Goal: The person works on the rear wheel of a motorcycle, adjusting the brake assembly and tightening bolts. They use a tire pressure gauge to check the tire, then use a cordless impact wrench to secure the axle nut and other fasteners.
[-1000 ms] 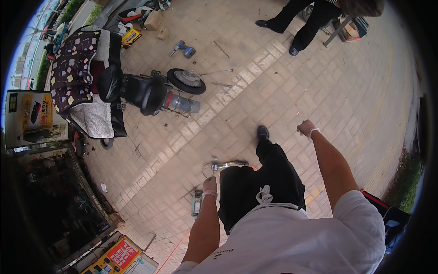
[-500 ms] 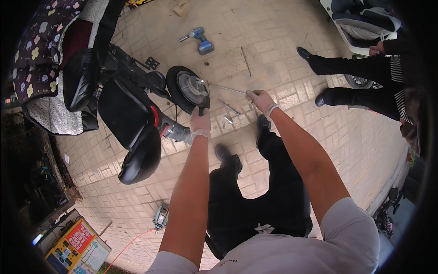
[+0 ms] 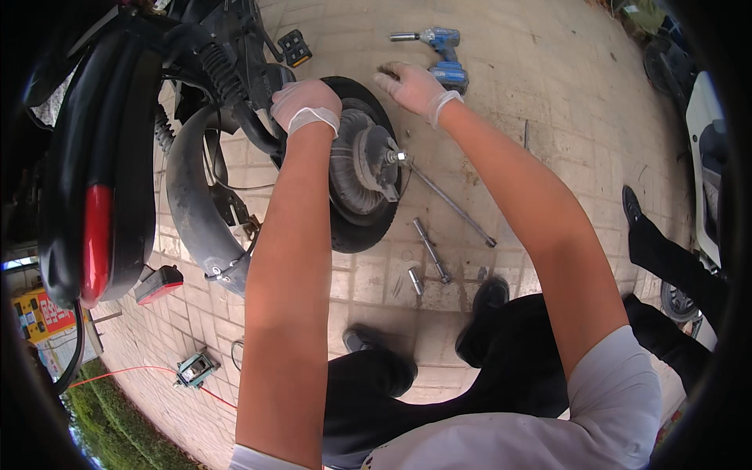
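Note:
My left hand (image 3: 308,106), in a thin clear glove, is curled at the upper left side of the wheel, between the black tyre (image 3: 363,235) and the scooter's frame; what its fingers hold is hidden. My right hand (image 3: 413,88), also gloved, reaches over the ground beyond the tyre's upper right edge, fingers apart and nothing in them. The wheel stands upright, its ribbed metal hub (image 3: 356,164) facing me, with a nut on the axle end (image 3: 398,157). A long metal bar (image 3: 450,204) lies on the ground, running from near the axle toward my feet.
A blue cordless impact wrench (image 3: 445,47) lies beyond my right hand. A ratchet handle (image 3: 431,251) and a socket (image 3: 415,280) lie near my shoes. The scooter's fender (image 3: 196,188) and red tail light (image 3: 96,243) are at left. A green jack-like tool (image 3: 196,368) sits lower left. Another person's legs (image 3: 674,258) are at right.
My right hand has let go of the long bar, now on the ground, and moved up past the wheel. My left hand has gone from the tyre's near edge to its far side. The view has come closer.

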A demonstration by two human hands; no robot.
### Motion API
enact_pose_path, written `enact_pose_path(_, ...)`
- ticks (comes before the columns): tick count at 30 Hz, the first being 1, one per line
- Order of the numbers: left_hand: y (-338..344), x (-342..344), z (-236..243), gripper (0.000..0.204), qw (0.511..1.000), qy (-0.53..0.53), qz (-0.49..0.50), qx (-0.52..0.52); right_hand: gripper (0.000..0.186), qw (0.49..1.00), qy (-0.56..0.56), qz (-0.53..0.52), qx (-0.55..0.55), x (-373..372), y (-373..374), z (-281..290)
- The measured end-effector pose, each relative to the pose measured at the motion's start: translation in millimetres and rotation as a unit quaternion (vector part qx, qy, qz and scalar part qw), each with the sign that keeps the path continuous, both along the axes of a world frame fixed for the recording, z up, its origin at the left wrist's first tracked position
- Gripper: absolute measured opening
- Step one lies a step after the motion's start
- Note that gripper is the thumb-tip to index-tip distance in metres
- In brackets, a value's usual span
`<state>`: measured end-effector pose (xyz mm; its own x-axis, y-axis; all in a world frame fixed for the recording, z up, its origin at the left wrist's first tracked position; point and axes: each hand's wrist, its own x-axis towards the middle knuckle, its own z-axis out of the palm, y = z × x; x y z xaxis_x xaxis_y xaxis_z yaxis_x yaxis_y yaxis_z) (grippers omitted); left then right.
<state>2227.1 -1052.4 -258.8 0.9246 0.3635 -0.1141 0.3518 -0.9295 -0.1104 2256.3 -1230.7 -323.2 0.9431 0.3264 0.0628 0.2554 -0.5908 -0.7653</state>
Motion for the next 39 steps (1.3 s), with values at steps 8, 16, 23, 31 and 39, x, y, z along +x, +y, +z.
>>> enact_pose_path(8, -69.7, -133.2, 9.6, 0.040, 0.960, -0.248, -0.032, -0.127, 0.075, 0.931, 0.173, 0.297, -0.122, 0.7, 35.7, 41.7)
enact_pose_path(16, 37.2, -342.2, 10.5, 0.033, 0.774, 0.143, -0.386, -0.481, 0.074, 0.861, -0.212, 0.440, -0.143, -133.2, -53.9, 49.2)
enact_pose_path(23, 131.4, -408.9, -80.1, 0.042, 0.558, 0.142, 0.302, -0.759, 0.073, 0.893, -0.168, 0.336, -0.248, -204.6, -2.1, 68.8)
enact_pose_path(31, 152.8, -366.1, -90.1, 0.062, 0.307, -0.229, 0.340, -0.859, 0.085, 0.926, -0.069, 0.331, -0.165, -223.0, 25.3, 60.1)
enact_pose_path(39, 143.7, -374.9, -48.9, 0.071, 0.294, -0.199, 0.286, -0.890, 0.075, 0.961, 0.012, 0.254, -0.111, -249.0, 99.9, 80.5)
